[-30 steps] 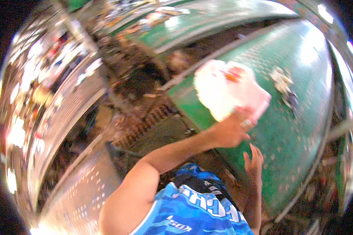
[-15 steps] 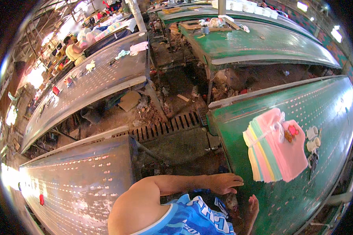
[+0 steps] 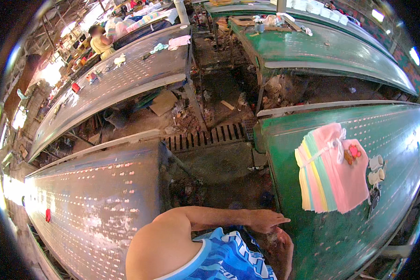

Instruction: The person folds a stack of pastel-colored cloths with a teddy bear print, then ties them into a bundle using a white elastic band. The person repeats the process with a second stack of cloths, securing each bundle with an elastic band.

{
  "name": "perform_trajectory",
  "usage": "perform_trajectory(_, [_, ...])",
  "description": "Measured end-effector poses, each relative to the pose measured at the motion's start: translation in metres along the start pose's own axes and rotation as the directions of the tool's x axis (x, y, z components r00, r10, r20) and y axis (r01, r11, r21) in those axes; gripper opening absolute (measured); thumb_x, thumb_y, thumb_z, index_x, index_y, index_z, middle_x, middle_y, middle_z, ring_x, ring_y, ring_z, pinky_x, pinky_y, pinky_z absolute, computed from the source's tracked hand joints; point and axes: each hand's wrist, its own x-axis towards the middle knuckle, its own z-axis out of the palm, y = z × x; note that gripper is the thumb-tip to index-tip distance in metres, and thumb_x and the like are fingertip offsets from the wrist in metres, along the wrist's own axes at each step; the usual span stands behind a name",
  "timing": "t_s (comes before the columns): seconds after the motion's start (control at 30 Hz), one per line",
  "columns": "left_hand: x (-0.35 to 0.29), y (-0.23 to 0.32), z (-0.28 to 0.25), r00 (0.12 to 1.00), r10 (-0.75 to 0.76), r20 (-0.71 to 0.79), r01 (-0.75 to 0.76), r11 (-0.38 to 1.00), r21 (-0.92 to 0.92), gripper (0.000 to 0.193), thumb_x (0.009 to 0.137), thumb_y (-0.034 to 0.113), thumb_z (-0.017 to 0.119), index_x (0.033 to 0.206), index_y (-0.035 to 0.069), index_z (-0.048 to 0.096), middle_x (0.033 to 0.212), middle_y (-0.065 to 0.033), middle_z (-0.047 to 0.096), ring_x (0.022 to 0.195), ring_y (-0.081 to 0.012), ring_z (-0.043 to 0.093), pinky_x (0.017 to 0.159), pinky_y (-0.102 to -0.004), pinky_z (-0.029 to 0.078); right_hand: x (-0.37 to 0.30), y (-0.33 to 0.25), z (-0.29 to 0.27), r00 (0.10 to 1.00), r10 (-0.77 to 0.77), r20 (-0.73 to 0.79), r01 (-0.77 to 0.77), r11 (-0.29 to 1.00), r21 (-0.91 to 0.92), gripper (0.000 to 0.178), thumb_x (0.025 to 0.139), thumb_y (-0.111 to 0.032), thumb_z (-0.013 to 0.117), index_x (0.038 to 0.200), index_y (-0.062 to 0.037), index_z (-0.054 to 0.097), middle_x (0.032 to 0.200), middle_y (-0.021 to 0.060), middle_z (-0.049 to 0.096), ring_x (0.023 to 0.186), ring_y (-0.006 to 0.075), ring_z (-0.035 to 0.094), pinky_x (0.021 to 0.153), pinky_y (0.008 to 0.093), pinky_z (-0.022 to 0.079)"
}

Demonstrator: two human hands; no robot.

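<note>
My left hand [image 3: 267,220] reaches across in front of my blue patterned top, at the near left edge of the green table [image 3: 284,135]. Its forefinger points right and I see nothing held in it. Close below, my right hand [image 3: 280,241] is raised with its fingers near or against the left hand; they are dim and partly hidden. Beyond both hands, on the green table, lies a fanned stack of pink, yellow and mint cloth pieces [image 3: 331,175], with a white tie [image 3: 330,144] across it. A small red and brown item [image 3: 353,153] lies on the stack.
Two pale cups or rolls [image 3: 376,170] and a dark tool [image 3: 374,198] stand right of the stack. A brown dotted table [image 3: 102,196] is at my left, with a red item [image 3: 47,215]. A floor grate [image 3: 207,136] crosses the aisle. A person [image 3: 101,44] works far left.
My two hands have come together; the right has moved left and up to the left hand. The view has shifted slightly. The cloth stack stays on the table.
</note>
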Motion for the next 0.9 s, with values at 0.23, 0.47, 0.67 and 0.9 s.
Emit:
perform_trajectory(0.23, [0.004,0.055,0.087,0.999,-0.042,0.032,0.048,0.980,-0.195,0.074,0.109,0.052,0.045,0.160,0.000,0.030,0.146,-0.0256,0.053,0.131,-0.0455,0.056,0.110,-0.0501,0.047,-0.047,0.056,-0.054,0.998,0.040,-0.050,-0.025,0.961,0.274,0.079,0.099,-0.063,0.063,0.129,0.0095,0.059,0.117,0.0186,0.068,0.109,0.0265,0.067,0.093,0.0389,0.054])
perform_trajectory(0.47, [0.051,0.091,0.139,0.997,0.016,0.082,0.009,0.955,-0.297,0.093,0.104,0.069,0.037,0.161,-0.003,0.025,0.153,-0.0294,0.049,0.138,-0.0467,0.051,0.116,-0.0501,0.042,-0.095,0.161,-0.112,0.972,-0.064,-0.226,0.121,0.961,0.248,0.073,0.104,-0.060,0.056,0.139,0.0035,0.059,0.123,0.0174,0.071,0.114,0.0270,0.068,0.102,0.0394,0.052])
perform_trajectory(0.67, [0.082,0.129,0.165,0.981,0.028,0.192,0.047,0.925,-0.376,0.073,0.108,0.050,0.050,0.161,0.007,0.022,0.136,-0.0272,0.058,0.123,-0.0442,0.062,0.103,-0.0497,0.050,-0.152,0.283,-0.132,0.948,0.047,-0.315,0.009,0.985,0.174,0.073,0.107,-0.060,0.048,0.140,0.0048,0.060,0.120,0.0146,0.072,0.111,0.0233,0.067,0.101,0.0376,0.051])
perform_trajectory(0.9, [0.104,0.106,0.173,0.900,0.151,0.410,-0.031,0.958,-0.284,0.071,0.110,0.053,0.046,0.160,0.012,0.017,0.140,-0.0261,0.054,0.116,-0.0440,0.065,0.100,-0.0480,0.052,-0.172,0.284,-0.122,0.827,0.082,-0.556,0.042,0.978,0.206,0.066,0.111,-0.053,0.044,0.140,0.0035,0.061,0.120,0.0148,0.072,0.111,0.0228,0.068,0.101,0.0370,0.052])
